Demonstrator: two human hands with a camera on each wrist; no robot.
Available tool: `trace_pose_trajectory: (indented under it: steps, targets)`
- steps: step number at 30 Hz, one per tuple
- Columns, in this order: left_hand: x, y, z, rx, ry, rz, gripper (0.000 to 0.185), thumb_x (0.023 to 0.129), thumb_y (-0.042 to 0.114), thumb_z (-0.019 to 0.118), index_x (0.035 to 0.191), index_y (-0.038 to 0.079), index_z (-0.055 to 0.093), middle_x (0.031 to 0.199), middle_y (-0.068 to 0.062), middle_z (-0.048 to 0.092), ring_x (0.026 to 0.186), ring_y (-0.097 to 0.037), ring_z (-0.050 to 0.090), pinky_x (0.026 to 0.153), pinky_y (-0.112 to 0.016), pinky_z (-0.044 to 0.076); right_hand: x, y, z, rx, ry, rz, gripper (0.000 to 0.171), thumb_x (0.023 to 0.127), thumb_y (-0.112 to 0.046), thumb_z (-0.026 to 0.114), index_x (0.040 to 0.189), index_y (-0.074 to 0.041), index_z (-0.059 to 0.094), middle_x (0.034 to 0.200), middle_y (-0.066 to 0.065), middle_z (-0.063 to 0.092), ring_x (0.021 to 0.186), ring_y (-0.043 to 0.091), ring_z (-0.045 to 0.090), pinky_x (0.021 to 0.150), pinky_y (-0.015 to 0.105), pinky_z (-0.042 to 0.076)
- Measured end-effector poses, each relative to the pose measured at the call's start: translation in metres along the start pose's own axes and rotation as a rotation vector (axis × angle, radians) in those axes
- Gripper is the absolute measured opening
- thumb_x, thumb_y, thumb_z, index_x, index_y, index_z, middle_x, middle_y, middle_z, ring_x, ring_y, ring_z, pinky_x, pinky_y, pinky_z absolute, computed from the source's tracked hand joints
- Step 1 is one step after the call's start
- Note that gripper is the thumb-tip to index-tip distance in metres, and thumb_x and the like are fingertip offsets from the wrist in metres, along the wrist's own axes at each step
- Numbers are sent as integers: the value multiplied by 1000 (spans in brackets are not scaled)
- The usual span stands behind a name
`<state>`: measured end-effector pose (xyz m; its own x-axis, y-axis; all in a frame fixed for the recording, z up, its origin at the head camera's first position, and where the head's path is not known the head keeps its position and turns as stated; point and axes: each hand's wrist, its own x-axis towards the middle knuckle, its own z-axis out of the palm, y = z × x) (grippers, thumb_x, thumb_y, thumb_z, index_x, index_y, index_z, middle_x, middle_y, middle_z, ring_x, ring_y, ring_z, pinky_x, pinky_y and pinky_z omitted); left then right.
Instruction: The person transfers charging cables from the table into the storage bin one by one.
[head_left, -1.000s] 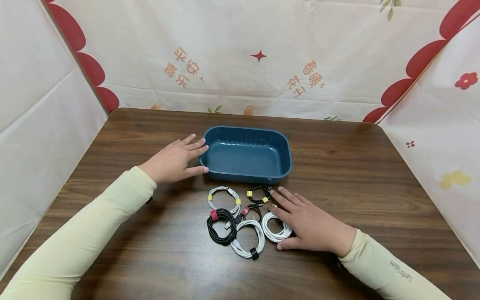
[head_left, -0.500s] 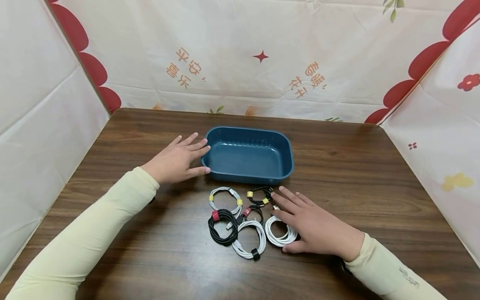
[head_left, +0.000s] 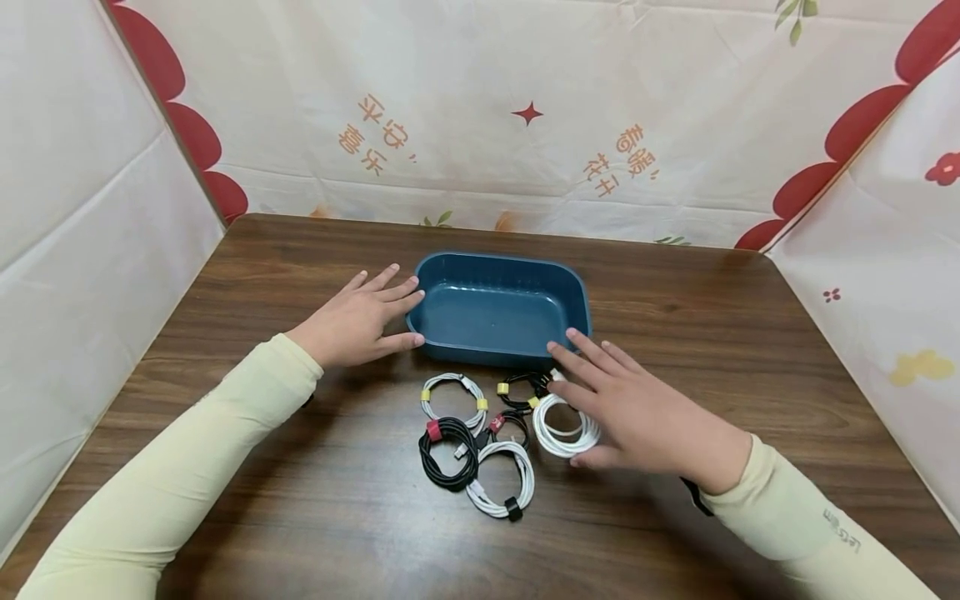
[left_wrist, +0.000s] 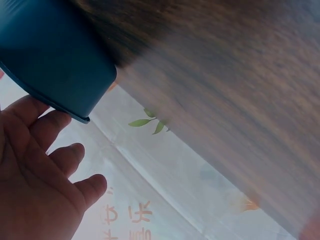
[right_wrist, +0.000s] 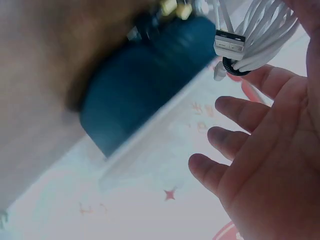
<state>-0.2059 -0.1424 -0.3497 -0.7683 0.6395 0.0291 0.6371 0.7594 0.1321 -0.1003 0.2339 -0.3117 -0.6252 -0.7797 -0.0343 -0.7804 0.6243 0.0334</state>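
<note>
My right hand (head_left: 648, 412) pinches a coiled white USB cable (head_left: 562, 450) between thumb and index finger, the other fingers spread. In the right wrist view the coil (right_wrist: 267, 37) hangs from that pinch, its USB plug (right_wrist: 230, 45) and a black tie showing. My left hand (head_left: 352, 325) rests spread, fingertips at the left rim of a blue plastic bin (head_left: 487, 354); in the left wrist view its fingers (left_wrist: 52, 122) touch the rim from outside. The bin's visible floor bears nothing.
In front of the bin lie several coiled cables: a white one with yellow ties (head_left: 429, 410), a black one with a red tie (head_left: 431, 471), a white one with a black tie (head_left: 528, 479), and small black ones (head_left: 517, 402). Printed cloth (head_left: 465, 125) encloses the wooden table (head_left: 300, 500).
My right hand has taken the white cable coil and raised it off the table, moving toward the bin. My left hand stays at the bin's rim.
</note>
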Motion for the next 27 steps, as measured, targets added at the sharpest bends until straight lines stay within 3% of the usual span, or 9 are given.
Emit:
trace_pose_trajectory:
  steps: [8,16,21,27]
  targets:
    - [0,2,-1,-6,-12,-11,77,96,66,45,154,15,39,161,-4,28,151,-30,8,116,-61,12,35,26,-38,-18,20,-2,83,77,-61,78,138,-9,58,160,19,26,150,39,6,111,64,22]
    - [-1,3,-2,-12,-22,-24,78,96,67,43,155,16,37,161,-3,26,151,-28,6,116,-60,11,85,45,-66,67,-34,11,80,80,-54,79,141,-9,55,162,17,21,151,36,3,115,59,17]
    - [0,1,-2,-17,-25,-34,79,96,68,43,155,16,37,161,-3,26,152,-27,5,116,-60,11,117,52,-67,70,-93,25,81,80,-54,78,143,-10,53,163,16,19,151,34,1,117,56,15]
    - [0,3,-2,-15,-26,-34,78,96,68,44,154,17,38,161,-3,27,151,-29,8,115,-61,13,151,65,-51,71,-152,53,81,81,-54,77,145,-11,51,163,16,20,151,35,1,118,55,14]
